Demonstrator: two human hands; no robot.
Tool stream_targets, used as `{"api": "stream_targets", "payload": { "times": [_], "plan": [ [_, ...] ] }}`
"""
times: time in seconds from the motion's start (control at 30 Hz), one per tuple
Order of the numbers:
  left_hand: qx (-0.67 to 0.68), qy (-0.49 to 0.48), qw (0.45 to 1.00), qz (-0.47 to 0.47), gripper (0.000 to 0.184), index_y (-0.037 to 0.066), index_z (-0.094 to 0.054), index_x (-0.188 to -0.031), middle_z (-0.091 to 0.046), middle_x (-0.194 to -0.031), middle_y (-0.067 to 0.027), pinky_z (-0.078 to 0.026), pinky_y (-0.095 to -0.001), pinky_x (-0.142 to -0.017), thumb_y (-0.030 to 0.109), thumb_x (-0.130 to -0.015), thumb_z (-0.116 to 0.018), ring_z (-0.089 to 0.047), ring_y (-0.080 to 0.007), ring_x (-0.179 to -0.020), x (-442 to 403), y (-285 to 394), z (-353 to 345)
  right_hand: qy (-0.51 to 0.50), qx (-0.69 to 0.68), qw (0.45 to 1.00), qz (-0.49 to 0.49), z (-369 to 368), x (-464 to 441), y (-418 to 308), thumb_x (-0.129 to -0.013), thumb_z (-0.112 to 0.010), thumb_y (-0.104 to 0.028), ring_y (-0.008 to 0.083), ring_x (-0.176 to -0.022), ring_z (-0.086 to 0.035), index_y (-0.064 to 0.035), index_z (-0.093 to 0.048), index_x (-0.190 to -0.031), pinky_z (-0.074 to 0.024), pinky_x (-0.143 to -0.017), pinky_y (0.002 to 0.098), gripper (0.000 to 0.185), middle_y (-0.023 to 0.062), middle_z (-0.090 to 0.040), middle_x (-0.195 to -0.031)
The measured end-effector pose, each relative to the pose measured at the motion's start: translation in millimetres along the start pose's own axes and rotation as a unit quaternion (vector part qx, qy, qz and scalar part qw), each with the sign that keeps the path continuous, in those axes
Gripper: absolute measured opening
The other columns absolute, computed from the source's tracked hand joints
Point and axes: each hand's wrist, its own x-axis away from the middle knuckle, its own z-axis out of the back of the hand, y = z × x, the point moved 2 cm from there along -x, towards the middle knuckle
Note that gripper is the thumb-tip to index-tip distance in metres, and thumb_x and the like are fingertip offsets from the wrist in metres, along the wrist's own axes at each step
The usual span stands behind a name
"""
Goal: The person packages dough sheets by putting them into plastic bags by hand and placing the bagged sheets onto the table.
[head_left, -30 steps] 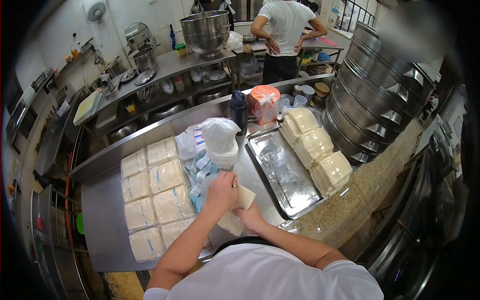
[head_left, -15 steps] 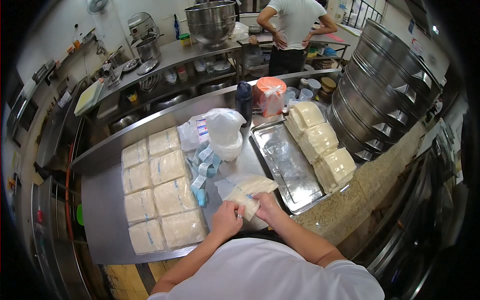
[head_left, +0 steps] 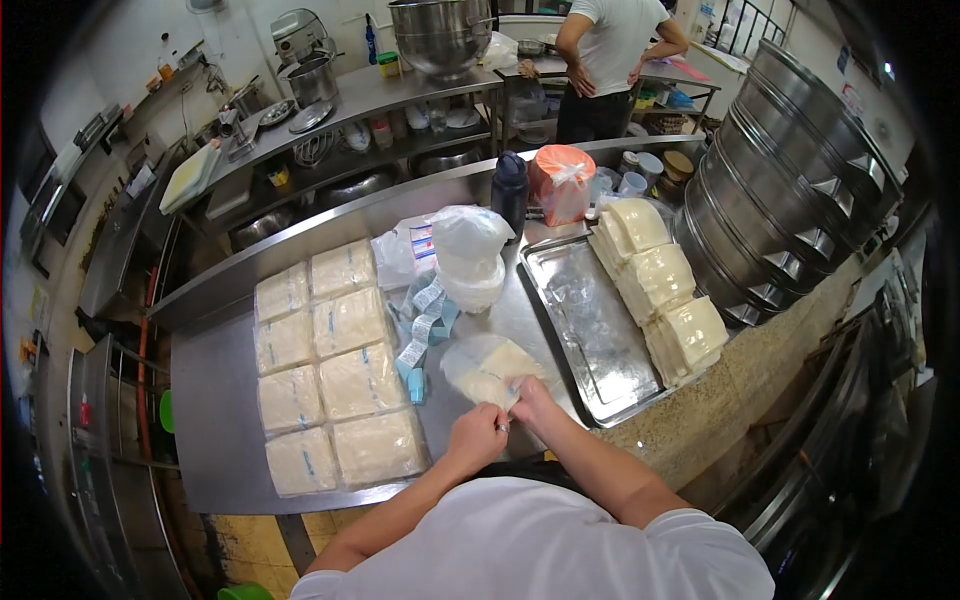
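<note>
Just in front of my body, a clear plastic bag [head_left: 482, 370] with pale, flat sheets inside lies tilted over the steel table. My right hand [head_left: 534, 402] grips the bag's near right edge, fingers closed. Beside it, my left hand [head_left: 478, 434] pinches the bag's near end. The fingertips are partly hidden. Left of the bag is a crumpled strip of printed blue labels [head_left: 425, 325]. Rows of filled, flat bags [head_left: 358, 380] are laid out farther left. To the right, stacks of pale dough sheets [head_left: 660, 280] line one side of a metal tray [head_left: 575, 300].
Behind the bag stand a white plastic bag [head_left: 470, 255], a dark bottle [head_left: 509, 190] and an orange-wrapped bundle [head_left: 562, 185]. Tall stacked steel steamers [head_left: 790, 190] rise at the right. A person [head_left: 612, 60] stands at the back near a steel mixing bowl [head_left: 440, 35].
The bag's upper part has swung left and lies lower, and its printed side is less visible. Both hands remain on it. The whole view has shifted slightly.
</note>
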Motion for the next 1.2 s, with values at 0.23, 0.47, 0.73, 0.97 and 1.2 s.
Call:
{"api": "stream_targets", "payload": {
  "times": [0.23, 0.47, 0.73, 0.97, 1.2],
  "plan": [
    [0.003, -0.125, 0.992, 0.009, 0.017, 0.008, -0.074, -0.087, -0.071, -0.09, -0.017, -0.053, -0.0488, -0.074, 0.022, -0.088, -0.064, -0.067, -0.0401, -0.082, 6, -4, -16, 0.031, 0.084, 0.995, -0.045, 10, -14, 13, -0.095, -0.058, -0.009, 0.0416, -0.1, -0.069, 0.0037, -0.061, -0.122, -0.0586, -0.087, 0.0575, 0.03, 0.0239, -0.066, -0.111],
    [-0.015, -0.178, 0.984, 0.007, 0.021, 0.007, -0.073, -0.087, -0.072, -0.09, -0.0176, -0.054, -0.0488, -0.076, 0.027, -0.088, -0.067, -0.068, -0.0395, -0.084, 5, 7, -11, 0.091, 0.293, 0.952, -0.021, 2, 24, 19, -0.092, -0.068, -0.01, 0.0275, -0.096, -0.07, -0.002, -0.06, -0.127, -0.0603, -0.08, 0.0439, 0.036, 0.0135, -0.067, -0.113],
    [-0.06, -0.051, 0.996, 0.044, 0.022, 0.002, -0.067, -0.097, -0.07, -0.089, -0.0263, -0.053, -0.0524, -0.076, 0.022, -0.088, -0.068, -0.067, -0.0457, -0.087, -70, -3, -17, -0.027, 0.277, 0.959, 0.059, 8, 42, 40, -0.1, -0.065, -0.026, 0.0181, -0.113, -0.063, -0.0069, -0.051, -0.14, -0.0552, -0.089, 0.0368, 0.047, 0.0061, -0.062, -0.127],
    [-0.028, -0.037, 0.998, 0.045, 0.015, 0.004, -0.064, -0.095, -0.069, -0.088, -0.0249, -0.051, -0.0555, -0.076, 0.019, -0.091, -0.063, -0.066, -0.0479, -0.086, -67, 16, -27, -0.375, -0.031, 0.91, -0.174, 52, 24, 57, -0.101, -0.062, -0.033, 0.0196, -0.112, -0.063, -0.0094, -0.049, -0.143, -0.0553, -0.088, 0.0375, 0.05, 0.0052, -0.061, -0.127],
    [-0.001, -0.048, 0.999, 0.026, 0.012, 0.005, -0.06, -0.098, -0.068, -0.085, -0.0255, -0.05, -0.059, -0.074, 0.015, -0.091, -0.06, -0.065, -0.0491, -0.083, -50, 30, -33, -0.188, 0.118, 0.968, -0.117, 48, 47, 50, -0.102, -0.057, -0.035, 0.022, -0.11, -0.065, -0.0085, -0.052, -0.139, -0.0565, -0.089, 0.0397, 0.046, 0.0079, -0.063, -0.125]
  ]
}}
